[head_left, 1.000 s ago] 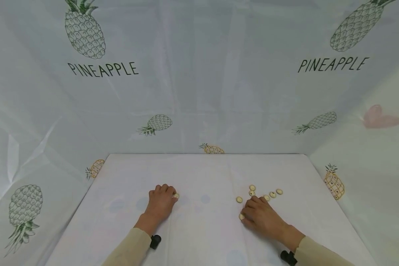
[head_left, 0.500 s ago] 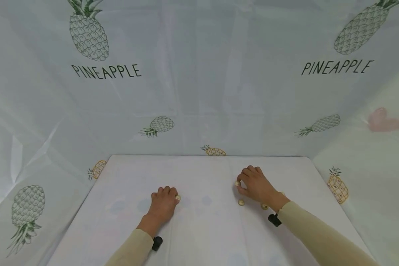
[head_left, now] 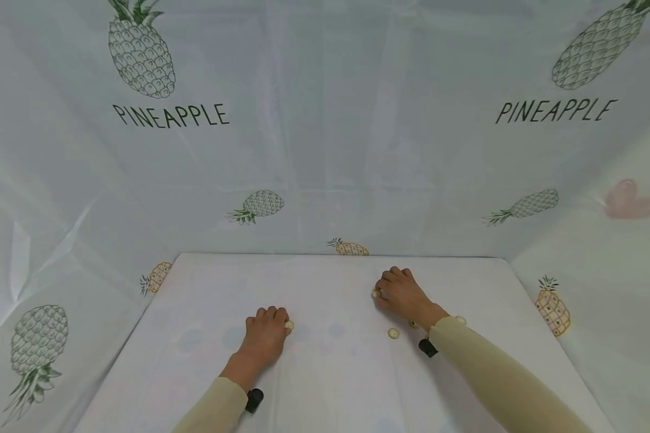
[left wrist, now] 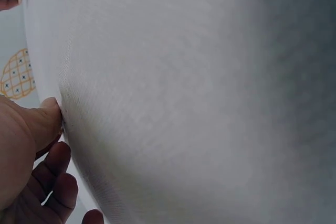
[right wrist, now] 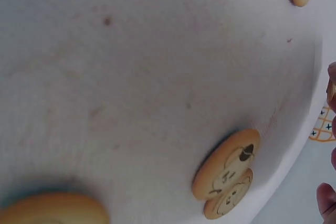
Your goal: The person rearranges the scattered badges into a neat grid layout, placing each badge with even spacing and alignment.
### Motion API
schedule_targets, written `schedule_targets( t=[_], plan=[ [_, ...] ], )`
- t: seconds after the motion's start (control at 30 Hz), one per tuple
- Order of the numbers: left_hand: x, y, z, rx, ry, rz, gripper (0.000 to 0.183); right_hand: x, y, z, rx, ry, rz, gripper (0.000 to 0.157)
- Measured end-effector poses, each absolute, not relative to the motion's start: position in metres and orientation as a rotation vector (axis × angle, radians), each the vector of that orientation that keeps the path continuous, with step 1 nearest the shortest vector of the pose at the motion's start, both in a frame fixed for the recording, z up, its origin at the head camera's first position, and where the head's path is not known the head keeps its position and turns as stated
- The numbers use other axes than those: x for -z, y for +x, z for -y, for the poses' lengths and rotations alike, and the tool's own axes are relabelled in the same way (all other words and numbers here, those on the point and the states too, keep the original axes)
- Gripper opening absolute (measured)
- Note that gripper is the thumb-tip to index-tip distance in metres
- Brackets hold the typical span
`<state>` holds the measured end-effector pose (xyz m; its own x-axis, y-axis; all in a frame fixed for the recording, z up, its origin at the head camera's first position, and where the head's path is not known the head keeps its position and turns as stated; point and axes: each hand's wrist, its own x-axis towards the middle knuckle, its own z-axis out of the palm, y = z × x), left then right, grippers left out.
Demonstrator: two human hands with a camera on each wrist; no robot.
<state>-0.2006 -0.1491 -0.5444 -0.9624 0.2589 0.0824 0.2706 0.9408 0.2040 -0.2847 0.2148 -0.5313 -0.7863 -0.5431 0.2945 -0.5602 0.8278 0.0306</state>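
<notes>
My left hand (head_left: 266, 334) rests on the left-centre of the white table, pinching a round, pale biscuit (head_left: 289, 325) between thumb and fingers. Farther back and to the right, my right hand (head_left: 403, 294) pinches another small round biscuit (head_left: 376, 293) at its thumb side. A loose biscuit (head_left: 393, 333) lies on the cloth in front of the right hand. In the right wrist view, a golden biscuit with a printed face (right wrist: 228, 163) overlaps a second printed biscuit (right wrist: 231, 198). The fingers of the left hand hide most of its biscuit in the left wrist view.
More biscuits show beside the right sleeve, one biscuit (head_left: 460, 320) just behind it and another biscuit (head_left: 413, 323) by the wrist. The white-covered table (head_left: 325, 385) ends at a back edge against a pineapple-print curtain (head_left: 325, 150). Dark wrist cameras sit under both wrists.
My right hand has moved from the biscuits on the right toward the back of the table and then slightly left, carrying a biscuit. My left hand keeps its place and its biscuit.
</notes>
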Motion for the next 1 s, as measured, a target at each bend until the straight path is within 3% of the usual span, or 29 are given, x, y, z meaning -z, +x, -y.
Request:
schedule_targets(
  t=[1.0],
  plan=[
    [0.537, -0.1973, 0.1498, 0.329, -0.431, 3.017, 0.022, 0.5391, -0.2918, -0.2126, -0.119, 0.811, 2.804, 0.017]
  ],
)
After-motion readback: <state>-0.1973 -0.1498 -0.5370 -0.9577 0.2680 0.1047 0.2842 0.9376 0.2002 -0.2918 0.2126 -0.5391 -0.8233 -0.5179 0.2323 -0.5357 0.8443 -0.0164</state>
